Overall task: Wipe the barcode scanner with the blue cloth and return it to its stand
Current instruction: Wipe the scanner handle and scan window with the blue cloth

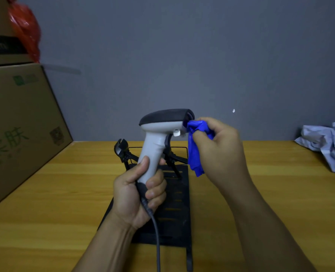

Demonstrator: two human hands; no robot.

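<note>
My left hand [137, 195] grips the grey handle of the barcode scanner [158, 130] and holds it upright above the table, its dark head pointing right. A grey cable [156, 238] hangs from the handle's base. My right hand [219, 148] is shut on the bunched blue cloth [197, 146], which presses against the scanner's front window. The black stand [174, 203] lies on the wooden table directly below and behind the scanner, its cradle clip [121, 149] at the left rear, nothing in it.
Cardboard boxes [19, 122] are stacked along the left side, with a red plastic bag [25, 28] on top. A crumpled pale cloth [329, 144] lies at the right edge of the wooden table [270, 183]. A grey wall rises behind.
</note>
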